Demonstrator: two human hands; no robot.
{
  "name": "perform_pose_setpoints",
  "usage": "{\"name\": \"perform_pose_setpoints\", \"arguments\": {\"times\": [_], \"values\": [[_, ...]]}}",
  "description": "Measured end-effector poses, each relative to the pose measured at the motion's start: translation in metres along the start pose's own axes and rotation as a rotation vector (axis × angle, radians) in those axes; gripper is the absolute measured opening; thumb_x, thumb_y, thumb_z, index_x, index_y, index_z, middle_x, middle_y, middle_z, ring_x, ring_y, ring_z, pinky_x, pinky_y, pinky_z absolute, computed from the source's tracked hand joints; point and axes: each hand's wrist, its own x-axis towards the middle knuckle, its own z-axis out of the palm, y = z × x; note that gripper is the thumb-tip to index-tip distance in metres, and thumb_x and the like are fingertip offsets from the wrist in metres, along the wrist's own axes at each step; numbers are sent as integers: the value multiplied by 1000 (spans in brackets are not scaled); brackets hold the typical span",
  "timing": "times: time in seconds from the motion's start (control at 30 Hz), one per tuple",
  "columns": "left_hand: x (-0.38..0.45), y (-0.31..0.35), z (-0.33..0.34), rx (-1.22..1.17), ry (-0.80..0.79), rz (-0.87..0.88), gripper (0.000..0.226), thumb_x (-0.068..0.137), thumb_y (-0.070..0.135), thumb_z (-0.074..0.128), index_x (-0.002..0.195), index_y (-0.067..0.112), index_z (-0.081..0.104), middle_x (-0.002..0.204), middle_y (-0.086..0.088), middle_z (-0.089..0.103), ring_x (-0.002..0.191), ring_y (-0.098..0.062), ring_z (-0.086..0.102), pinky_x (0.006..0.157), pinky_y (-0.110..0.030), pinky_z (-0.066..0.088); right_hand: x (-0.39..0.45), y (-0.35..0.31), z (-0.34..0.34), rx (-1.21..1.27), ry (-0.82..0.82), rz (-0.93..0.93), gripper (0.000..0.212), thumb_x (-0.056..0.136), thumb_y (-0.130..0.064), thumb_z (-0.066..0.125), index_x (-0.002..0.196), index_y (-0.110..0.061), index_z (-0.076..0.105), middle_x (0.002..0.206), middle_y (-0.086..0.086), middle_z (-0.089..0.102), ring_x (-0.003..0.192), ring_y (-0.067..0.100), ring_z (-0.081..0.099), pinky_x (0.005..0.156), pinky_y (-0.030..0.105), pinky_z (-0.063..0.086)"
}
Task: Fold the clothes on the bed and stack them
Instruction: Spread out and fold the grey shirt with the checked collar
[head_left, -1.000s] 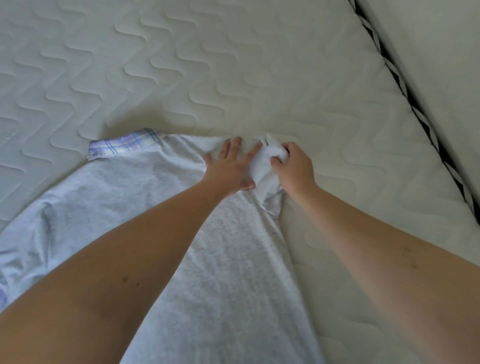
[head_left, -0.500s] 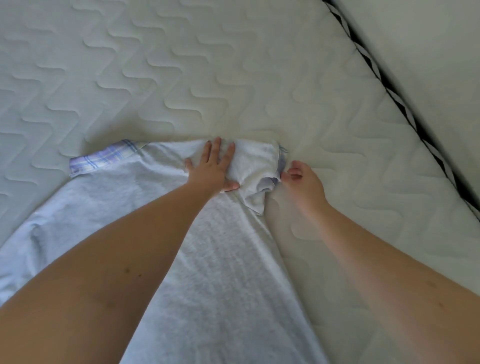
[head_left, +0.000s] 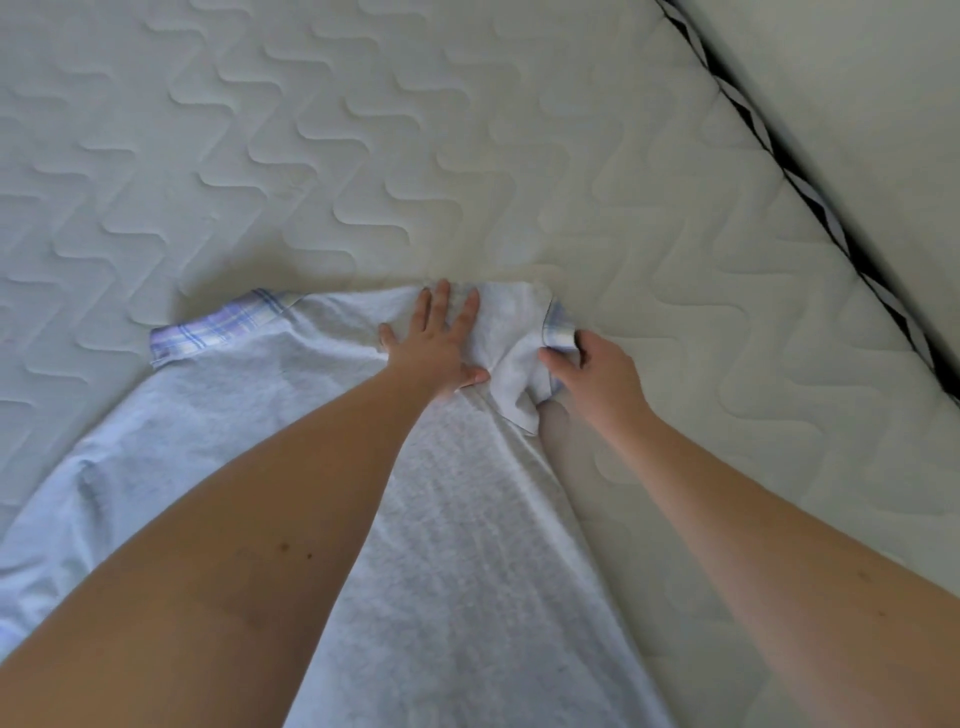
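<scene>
A light grey garment (head_left: 457, 519) with pale plaid trim lies spread on the white quilted mattress (head_left: 363, 130), running from the near edge to mid-frame. One plaid-cuffed sleeve (head_left: 208, 332) sticks out at the left. My left hand (head_left: 436, 343) presses flat, fingers straight, on the garment's far end. Just right of it, my right hand (head_left: 592, 369) pinches the plaid cuff (head_left: 558, 332) of the bunched right sleeve (head_left: 511, 358), which is folded in over the body. My forearms hide part of the cloth.
The mattress edge with black and white piping (head_left: 810, 208) runs diagonally at the upper right, with a pale surface (head_left: 857, 78) beyond it. Bare mattress stretches beyond and to the right of the garment.
The bunched right sleeve has been spread flatter, and its plaid cuff now shows. My right hand shifted to the sleeve's right side and pinches that cuff. My left hand stays pressing on the cloth.
</scene>
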Motion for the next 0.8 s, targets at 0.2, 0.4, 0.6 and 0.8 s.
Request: {"name": "perform_pose_setpoints", "arguments": {"times": [0.2, 0.4, 0.6, 0.8], "values": [[2, -1, 1, 8, -3, 2, 105, 86, 63, 57, 145, 45, -28, 153, 7, -39, 145, -19, -28, 108, -73, 2, -13, 16, -41, -75, -159, -14, 24, 82, -33, 74, 103, -36, 62, 81, -24, 66, 74, -9, 61, 59, 7, 39], [4, -1, 4, 6, 1, 12, 106, 85, 64, 56, 143, 45, -31, 153, 7, -40, 145, -19, -28, 108, -74, 2, -33, 23, -39, -204, -145, 86, 16, 82, -39, 74, 78, -30, 60, 63, -10, 56, 57, 7, 52, 51, 15, 37], [4, 0, 3, -4, -5, 4, 106, 86, 64, 56, 143, 45, -31, 152, 7, -42, 145, -20, -29, 108, -74, 2, -34, 11, -21, 137, -105, 216, 25, 84, -39, 72, 105, -32, 60, 92, -21, 66, 76, -13, 61, 58, 5, 41], [5, 21, -47, 100, -26, -23, 98, 81, 46, 70, 153, 29, 6, 158, -11, 7, 145, -32, 13, 110, -60, 23, -36, 9, -12, 186, -70, 246, 19, 84, -20, 73, 99, -21, 61, 82, -12, 63, 64, -3, 57, 51, 6, 39]]}}
